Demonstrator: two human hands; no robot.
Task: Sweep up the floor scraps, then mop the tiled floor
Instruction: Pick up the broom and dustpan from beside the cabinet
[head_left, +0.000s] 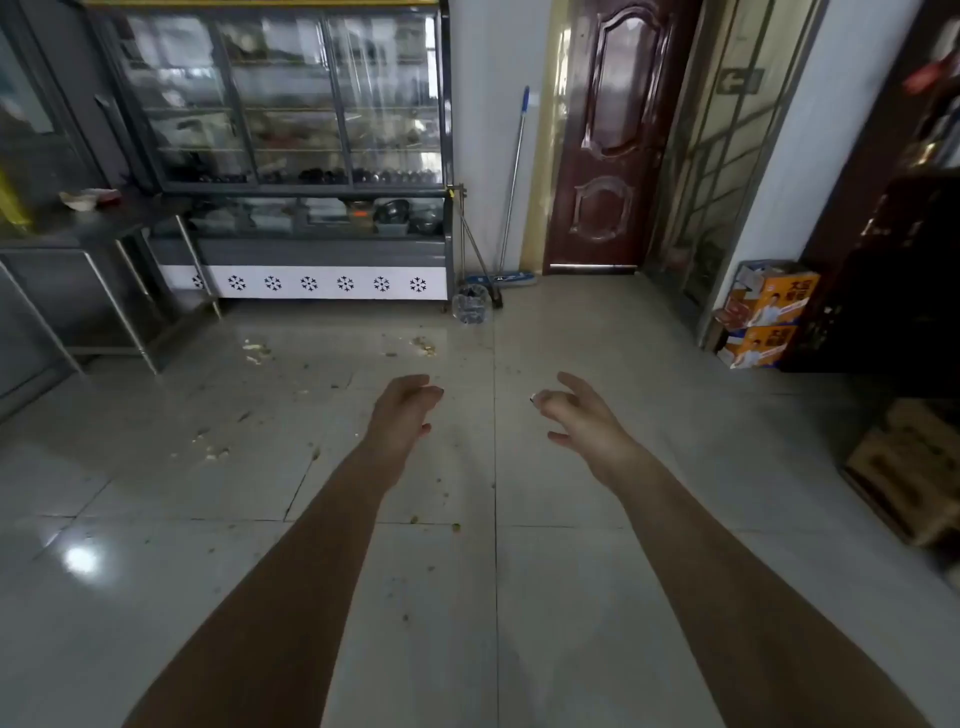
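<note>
Pale tiled floor (561, 613) fills most of the view, glossy, w/ a light glare at lower left. Scraps (257, 351) lie scattered on it: pale crumbly bits near the steel table (104, 223) leg, more in front of the display cabinet (291, 104), another patch at mid-left, plus small dark specks btwn and below the arms.

Both bare forearms reach fwd over the floor. Left hand (402, 410): empty, fingers loosely curled, touching nothing. Right hand (576, 415): also empty, fingers apart and slightly bent. Hands are near each other but not touching, neither on any tool.

Mop (514, 171) leans against the white wall btwn the cabinet and a dark red door (608, 135). It has a metal pole w/ a blue grip at the top and a flat blue head on the floor at the wall's foot. Just left of it, thin metal rods (470, 244) lean at the cabinet's corner w/ a dark piece at the bottom; can't tell what they are. Clear plastic container (471, 306) sits on the floor in front of them.

Right side: two orange printed boxes (763, 317) stacked by the wall, and a brown cardboard box (909, 467) nearer, at the frame edge. Cabinet has glass sliding doors up top and a white base panel w/ snowflake cut-outs.
</note>
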